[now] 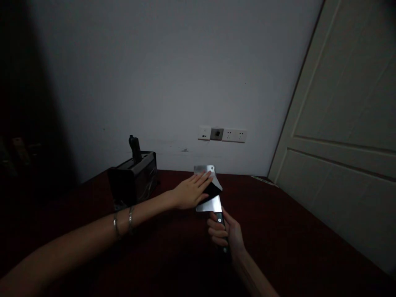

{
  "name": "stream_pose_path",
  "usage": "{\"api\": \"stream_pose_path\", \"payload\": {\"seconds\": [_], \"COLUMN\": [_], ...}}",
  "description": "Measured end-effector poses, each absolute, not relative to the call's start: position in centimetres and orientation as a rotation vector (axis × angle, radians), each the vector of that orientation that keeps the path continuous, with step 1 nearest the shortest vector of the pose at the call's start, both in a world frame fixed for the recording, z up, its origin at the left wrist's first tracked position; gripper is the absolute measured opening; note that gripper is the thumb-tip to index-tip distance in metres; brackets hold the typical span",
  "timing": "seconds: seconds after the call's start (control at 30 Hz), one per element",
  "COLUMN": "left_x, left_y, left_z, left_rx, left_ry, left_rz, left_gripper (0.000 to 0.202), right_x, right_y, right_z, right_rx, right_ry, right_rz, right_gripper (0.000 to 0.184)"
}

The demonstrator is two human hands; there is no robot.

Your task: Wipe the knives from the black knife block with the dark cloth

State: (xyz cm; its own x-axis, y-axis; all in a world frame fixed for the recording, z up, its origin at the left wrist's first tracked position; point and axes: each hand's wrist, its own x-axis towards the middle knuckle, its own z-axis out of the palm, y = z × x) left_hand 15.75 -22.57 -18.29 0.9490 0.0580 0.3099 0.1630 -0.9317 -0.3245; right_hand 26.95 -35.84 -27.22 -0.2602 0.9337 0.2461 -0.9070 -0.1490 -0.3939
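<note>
A wide-bladed cleaver (212, 205) is held over the dark red table, its blade pointing away from me. My right hand (230, 233) has its fingers wrapped round the black riveted handle (220, 218). Across the blade lies my left hand (193, 189), fingers stretched forward and close together, the thumb lower down. A dark cloth-like piece (212, 190) shows between that thumb and the fingers, against the blade, with a paler grey edge to the right. The far end of the blade, with its small hole, shows beyond my fingertips. My palm hides the middle of the blade.
On the left of the table (262, 214) stands a dark knife block (136, 175) with a black handle (135, 148) sticking up from it. Behind is a pale wall with a row of sockets (234, 135). A panelled door (343, 136) is at the right.
</note>
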Motion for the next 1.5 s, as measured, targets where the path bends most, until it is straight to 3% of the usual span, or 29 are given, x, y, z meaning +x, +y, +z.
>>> {"api": "stream_pose_path", "payload": {"seconds": [0.7, 1.17, 1.37, 1.5], "left_x": [16.2, 17.1, 18.4, 17.9], "left_y": [-25.3, -25.6, -21.7, -23.4], "left_z": [-18.2, -18.2, -16.9, -17.6], "left_rx": [-2.788, -2.857, -2.855, -2.830], "left_ry": [0.026, -0.029, -0.327, -0.215], "left_rz": [-0.374, -0.352, -0.416, -0.452], "left_gripper": [0.062, 0.060, 0.058, 0.058], "right_x": [26.8, 26.7, 26.2, 26.3], "right_y": [-35.5, -35.6, -35.7, -35.7], "right_z": [-27.8, -27.5, -27.3, -27.3], "right_rx": [-0.089, -0.182, -0.138, -0.090], "right_ry": [-0.644, -0.660, -0.604, -0.598], "right_rz": [1.763, 1.716, 1.785, 1.807], "right_gripper": [0.027, 0.029, 0.029, 0.028]}}
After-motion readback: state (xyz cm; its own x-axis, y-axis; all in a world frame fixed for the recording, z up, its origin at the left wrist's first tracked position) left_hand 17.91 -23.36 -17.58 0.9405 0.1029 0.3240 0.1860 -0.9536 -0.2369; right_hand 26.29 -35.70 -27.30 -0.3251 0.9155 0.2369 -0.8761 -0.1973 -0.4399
